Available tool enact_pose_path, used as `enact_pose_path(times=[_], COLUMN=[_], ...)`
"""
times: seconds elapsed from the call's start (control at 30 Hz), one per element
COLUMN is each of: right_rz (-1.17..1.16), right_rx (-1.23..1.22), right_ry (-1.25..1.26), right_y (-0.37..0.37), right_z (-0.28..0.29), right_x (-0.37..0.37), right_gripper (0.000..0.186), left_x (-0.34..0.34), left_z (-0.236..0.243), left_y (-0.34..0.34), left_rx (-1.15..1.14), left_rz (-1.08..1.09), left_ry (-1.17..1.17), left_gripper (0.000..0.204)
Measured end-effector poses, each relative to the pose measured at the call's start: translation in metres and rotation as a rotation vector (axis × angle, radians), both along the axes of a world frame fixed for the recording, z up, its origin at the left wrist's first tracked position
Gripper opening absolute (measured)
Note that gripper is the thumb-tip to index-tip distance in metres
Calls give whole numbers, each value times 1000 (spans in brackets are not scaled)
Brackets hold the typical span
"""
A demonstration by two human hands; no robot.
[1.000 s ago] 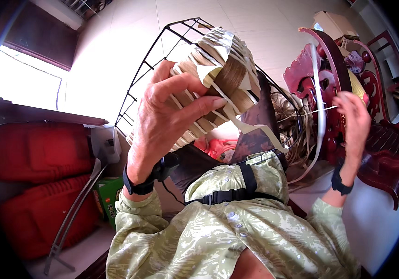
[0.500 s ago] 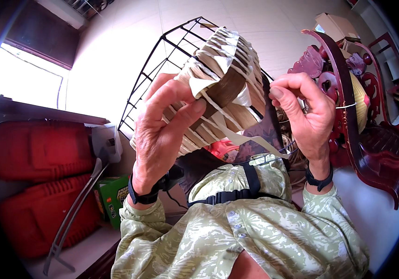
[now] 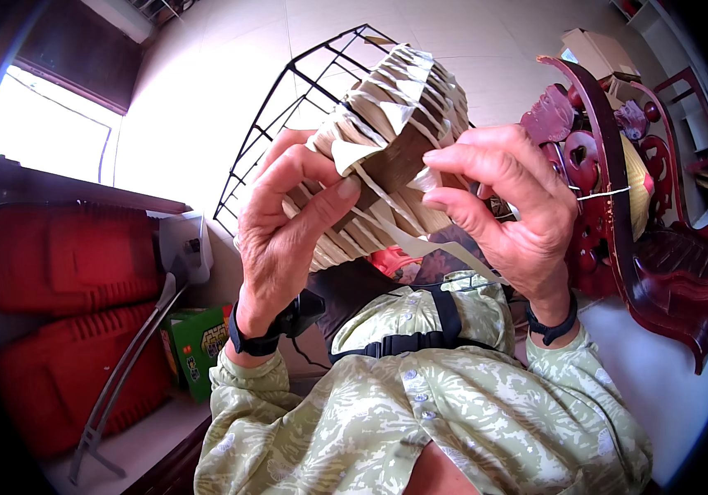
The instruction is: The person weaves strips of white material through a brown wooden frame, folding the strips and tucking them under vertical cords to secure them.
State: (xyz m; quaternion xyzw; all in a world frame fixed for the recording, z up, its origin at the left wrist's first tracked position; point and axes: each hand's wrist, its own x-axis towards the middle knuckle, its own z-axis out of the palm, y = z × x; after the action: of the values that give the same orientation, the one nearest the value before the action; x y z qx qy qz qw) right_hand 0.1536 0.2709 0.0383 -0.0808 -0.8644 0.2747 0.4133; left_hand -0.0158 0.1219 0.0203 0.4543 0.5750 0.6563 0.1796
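Held up before me is a partly woven basket (image 3: 387, 186), a black wire frame (image 3: 292, 70) wound with cream twisted cord and broad brown strips. My left hand (image 3: 292, 202) is closed on its near left side, thumb and forefinger at a folded cream strip. On the right, the thumb and forefinger of my right hand (image 3: 511, 194) are parted around a folded pale tab (image 3: 427, 178) on the weave; whether they touch it I cannot tell. A loose cream ribbon (image 3: 436, 247) trails from the weave below, toward my right wrist.
Red plastic chairs (image 3: 73, 264) lie stacked at the left beside a green box (image 3: 193, 351) and a grey metal leg (image 3: 123, 388). To the right stands a carved dark red wooden chair (image 3: 618, 206). Behind it is a cardboard box (image 3: 597, 54).
My right hand has moved left from beside the basket to its woven surface, its thumb and forefinger now parted around the pale tab. My left hand keeps its hold.
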Motion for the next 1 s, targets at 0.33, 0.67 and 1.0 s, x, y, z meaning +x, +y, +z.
enact_pose_path(times=[0.33, 0.67, 1.0], right_rz=[-114, -183, -259], right_rx=[6, 143, 6], right_ry=[-6, 58, 63], right_y=[-9, -14, -22], right_z=[-5, -24, -22], right_x=[14, 15, 16], right_gripper=[45, 39, 31], left_x=[-3, -3, 3], left_z=[-3, 0, 1], left_y=[2, 8, 18], left_rx=[9, 1, -22], left_rz=[-38, -56, -53], left_ry=[43, -16, -66], left_gripper=[10, 12, 17])
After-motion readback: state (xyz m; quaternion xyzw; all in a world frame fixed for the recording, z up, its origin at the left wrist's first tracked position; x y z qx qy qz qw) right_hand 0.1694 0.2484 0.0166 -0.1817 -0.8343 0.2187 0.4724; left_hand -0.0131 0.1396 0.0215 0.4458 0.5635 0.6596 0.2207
